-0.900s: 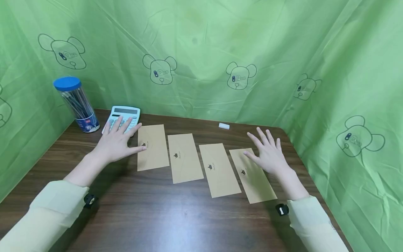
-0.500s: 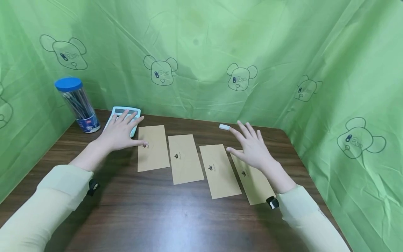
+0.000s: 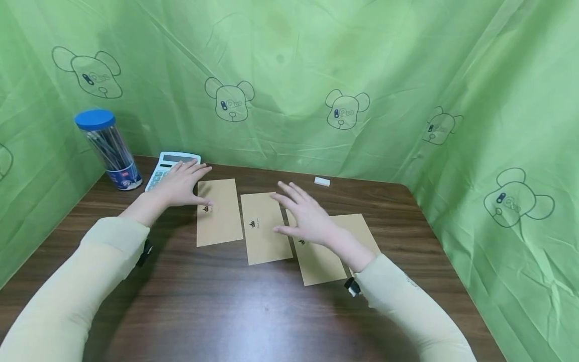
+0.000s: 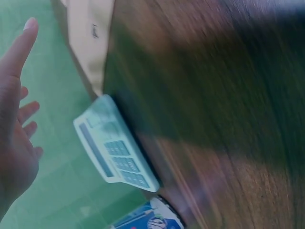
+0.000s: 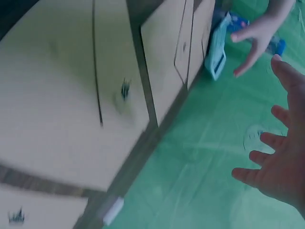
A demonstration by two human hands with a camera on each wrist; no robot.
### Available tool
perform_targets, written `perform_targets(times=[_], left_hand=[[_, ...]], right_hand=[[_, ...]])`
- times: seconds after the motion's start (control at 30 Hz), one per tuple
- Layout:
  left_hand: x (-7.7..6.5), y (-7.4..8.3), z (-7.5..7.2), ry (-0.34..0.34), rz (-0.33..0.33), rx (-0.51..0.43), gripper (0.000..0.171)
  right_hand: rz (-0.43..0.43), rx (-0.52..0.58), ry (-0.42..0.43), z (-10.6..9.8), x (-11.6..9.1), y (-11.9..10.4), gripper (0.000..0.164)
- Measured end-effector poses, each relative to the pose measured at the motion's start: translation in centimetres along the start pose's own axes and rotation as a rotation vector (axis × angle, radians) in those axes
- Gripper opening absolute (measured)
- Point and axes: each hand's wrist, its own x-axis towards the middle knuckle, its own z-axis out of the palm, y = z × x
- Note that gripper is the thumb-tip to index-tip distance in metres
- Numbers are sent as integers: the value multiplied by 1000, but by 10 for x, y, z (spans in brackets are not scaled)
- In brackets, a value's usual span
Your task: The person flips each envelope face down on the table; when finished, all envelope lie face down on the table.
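Several brown paper envelopes, each with a small crown print, lie in a slanting row on the table. My left hand (image 3: 177, 187), fingers spread, is above the light blue calculator (image 3: 157, 177) and the edge of the leftmost envelope (image 3: 221, 218). In the left wrist view that calculator (image 4: 119, 148) is apart from the hand. My right hand (image 3: 307, 218) hovers with spread fingers between the second envelope (image 3: 268, 241) and the third envelope (image 3: 321, 266), holding nothing. Its forearm partly hides the third and the rightmost envelope (image 3: 359, 229).
A clear jar of pens or sticks with a blue lid (image 3: 95, 119) stands at the table's left back. A small white eraser-like block (image 3: 322, 181) lies near the back edge. Green curtain (image 3: 280, 60) surrounds the dark wooden table (image 3: 217, 311).
My right hand has swept left from over the rightmost envelope toward the second one. My left hand has shifted slightly right and up. The envelopes and other things have stayed put.
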Motion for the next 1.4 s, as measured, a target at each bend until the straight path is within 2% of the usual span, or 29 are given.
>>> perform_targets(times=[0.17,0.3,0.47,0.77,0.97,1.2,1.4], left_hand=[[10,-6,14,-49,16,-9,101],[17,-11,21,-80,-14,-29,100],[22,-18,28,-112,-42,-70,94],[28,-26,40,-138,-32,-96,93],[28,-30,44,-151,-54,-91,94],[29,-30,45,-111,-9,-80,95],[31,-28,47,-102,-11,-77,99]], right_hand=[[-103,-6,-78,22,15,-12,81],[-176,-11,-136,41,28,-16,83],[-221,-26,-221,58,45,-23,83],[-309,-46,-322,81,62,-31,74],[-299,-12,-386,87,63,-30,65],[-285,16,-418,87,62,-28,61],[-268,20,-429,85,60,-29,56]])
